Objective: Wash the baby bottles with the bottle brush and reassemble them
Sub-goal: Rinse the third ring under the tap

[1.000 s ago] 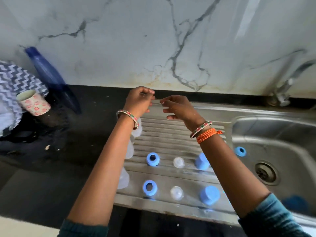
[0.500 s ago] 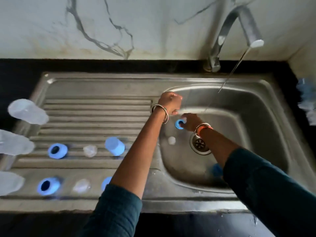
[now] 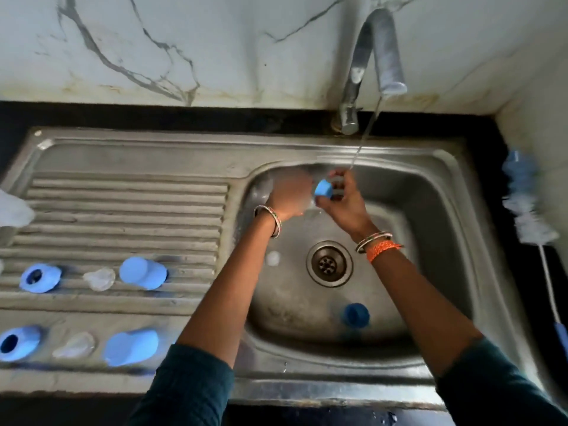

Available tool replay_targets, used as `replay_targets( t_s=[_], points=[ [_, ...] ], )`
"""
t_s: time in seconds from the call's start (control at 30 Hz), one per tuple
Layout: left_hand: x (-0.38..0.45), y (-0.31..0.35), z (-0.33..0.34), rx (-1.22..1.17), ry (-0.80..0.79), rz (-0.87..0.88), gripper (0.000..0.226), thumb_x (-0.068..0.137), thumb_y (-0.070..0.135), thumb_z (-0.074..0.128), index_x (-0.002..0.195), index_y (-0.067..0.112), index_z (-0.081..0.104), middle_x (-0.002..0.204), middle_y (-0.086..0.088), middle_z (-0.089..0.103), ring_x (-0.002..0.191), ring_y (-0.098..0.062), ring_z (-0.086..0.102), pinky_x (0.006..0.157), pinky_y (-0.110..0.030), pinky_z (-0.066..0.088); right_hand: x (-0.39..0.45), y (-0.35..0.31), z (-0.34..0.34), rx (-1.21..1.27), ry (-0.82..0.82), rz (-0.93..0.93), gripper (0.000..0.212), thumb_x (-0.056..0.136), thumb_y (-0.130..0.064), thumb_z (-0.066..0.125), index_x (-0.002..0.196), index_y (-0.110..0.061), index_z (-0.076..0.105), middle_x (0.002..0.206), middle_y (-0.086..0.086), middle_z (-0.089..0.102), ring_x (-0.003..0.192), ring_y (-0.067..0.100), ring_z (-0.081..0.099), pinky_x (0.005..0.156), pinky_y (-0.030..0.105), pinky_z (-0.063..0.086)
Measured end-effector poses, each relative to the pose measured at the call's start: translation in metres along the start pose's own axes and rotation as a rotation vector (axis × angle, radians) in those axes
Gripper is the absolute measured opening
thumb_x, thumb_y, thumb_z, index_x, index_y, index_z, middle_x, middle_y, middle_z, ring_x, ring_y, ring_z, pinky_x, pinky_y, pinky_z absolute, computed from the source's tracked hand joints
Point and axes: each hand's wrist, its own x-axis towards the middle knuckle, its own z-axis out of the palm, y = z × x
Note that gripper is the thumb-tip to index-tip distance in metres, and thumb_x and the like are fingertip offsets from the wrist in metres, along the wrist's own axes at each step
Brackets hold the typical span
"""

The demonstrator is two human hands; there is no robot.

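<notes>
Head view: right hand (image 3: 344, 204) pinches blue bottle ring (image 3: 323, 189) under tap stream (image 3: 364, 136); left hand (image 3: 290, 195) blurred, grip unclear, over sink basin (image 3: 430, 241).

Sink basin (image 3: 430, 241) right, ribbed drainboard (image 3: 123, 210) left. Tap (image 3: 362, 72) behind basin, its water stream (image 3: 365, 133) falling into it. Both hands over the basin's back part: left hand (image 3: 290, 195), right hand (image 3: 345, 204), bottle ring (image 3: 323, 189) between them. In basin: drain (image 3: 329, 263) centre, teat (image 3: 272, 258) left of it, cap (image 3: 356, 315) in front. On drainboard, two rows of ring, teat, cap. Bottle brush (image 3: 531, 216) on counter right of sink.
</notes>
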Motion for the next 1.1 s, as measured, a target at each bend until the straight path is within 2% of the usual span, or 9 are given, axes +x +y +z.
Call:
replay_targets(
  t_s=[0.13,0.33,0.43,0.53,0.63,0.77,0.87,0.97,1.1],
  points=[
    [-0.006,0.010,0.025,-0.450,-0.148,-0.067,0.022,0.101,0.029,0.042,0.097,0.018,0.060,0.074,0.006,0.068,0.070,-0.010,0.066,0.061,-0.026,0.049,0.000,-0.029,-0.039,0.080,-0.076,0.005,0.023,0.080,-0.007,0.074,0.093,-0.012,0.056,0.090,0.005,0.061,0.080,0.013,0.059,0.072,0.025,0.052],
    [0.004,0.022,0.043,-0.768,-0.086,-0.002,0.034,0.100,0.036,0.038,0.091,0.012,0.061,0.069,-0.002,0.068,0.062,-0.012,0.065,0.059,-0.025,0.053,0.001,-0.041,-0.056,0.389,-0.284,0.144,0.021,0.099,-0.015,0.045,0.106,-0.005,0.063,0.096,0.012,0.066,0.082,0.017,0.064,0.073,0.026,0.051],
    [0.008,0.025,0.043,-0.776,-0.079,0.012,0.029,0.099,0.033,0.042,0.097,0.010,0.060,0.080,-0.007,0.065,0.064,-0.012,0.064,0.056,-0.022,0.053,0.004,-0.042,-0.063,0.485,-0.254,0.214,0.020,0.098,-0.013,0.045,0.103,-0.007,0.064,0.093,0.009,0.067,0.080,0.017,0.061,0.070,0.027,0.048],
    [0.009,0.024,0.042,-0.740,-0.121,0.023,0.012,0.098,0.023,0.047,0.095,0.014,0.055,0.088,-0.008,0.065,0.069,-0.013,0.068,0.066,-0.023,0.058,0.009,-0.039,-0.063,0.184,-0.089,0.105,0.022,0.094,-0.023,0.059,0.085,-0.007,0.071,0.079,0.014,0.068,0.068,0.023,0.055,0.058,0.029,0.043],
    [0.005,0.024,0.049,-0.714,-0.191,0.030,0.010,0.097,0.014,0.048,0.095,0.009,0.056,0.086,-0.011,0.068,0.068,-0.016,0.071,0.066,-0.022,0.058,0.014,-0.044,-0.059,0.000,0.055,-0.020,0.042,0.092,-0.036,0.061,0.066,-0.004,0.067,0.059,0.014,0.061,0.053,0.015,0.053,0.054,0.025,0.042],
    [0.009,0.028,0.048,-0.761,-0.060,-0.012,0.022,0.099,0.020,0.046,0.094,0.004,0.060,0.070,-0.008,0.070,0.059,-0.013,0.070,0.059,-0.019,0.056,0.010,-0.052,-0.061,0.015,-0.176,0.015,0.022,0.100,-0.019,0.049,0.097,-0.007,0.067,0.076,0.003,0.064,0.062,0.008,0.057,0.057,0.020,0.045],
    [0.007,0.030,0.045,-0.598,-0.131,-0.056,0.026,0.098,0.022,0.047,0.088,0.003,0.060,0.062,-0.006,0.070,0.056,-0.011,0.069,0.056,-0.017,0.056,0.010,-0.046,-0.060,0.033,0.031,0.003,0.036,0.092,-0.025,0.062,0.082,0.009,0.067,0.070,0.016,0.063,0.059,0.018,0.054,0.057,0.028,0.046],
    [0.004,0.032,0.049,-0.513,-0.078,0.060,0.012,0.095,0.009,0.052,0.087,0.002,0.059,0.076,-0.010,0.067,0.059,-0.011,0.068,0.061,-0.020,0.058,0.012,-0.050,-0.057,0.007,0.158,0.042,0.049,0.091,-0.035,0.063,0.072,0.010,0.065,0.065,0.021,0.060,0.057,0.020,0.052,0.057,0.027,0.043],
    [0.013,0.031,0.045,-0.475,0.138,0.129,0.017,0.086,0.015,0.067,0.077,0.001,0.068,0.076,-0.014,0.067,0.065,-0.022,0.069,0.068,-0.032,0.060,0.006,-0.058,-0.059,0.124,-0.110,0.170,0.028,0.101,-0.028,0.044,0.103,-0.009,0.064,0.088,0.006,0.066,0.074,0.012,0.061,0.064,0.018,0.048]
  ],
)
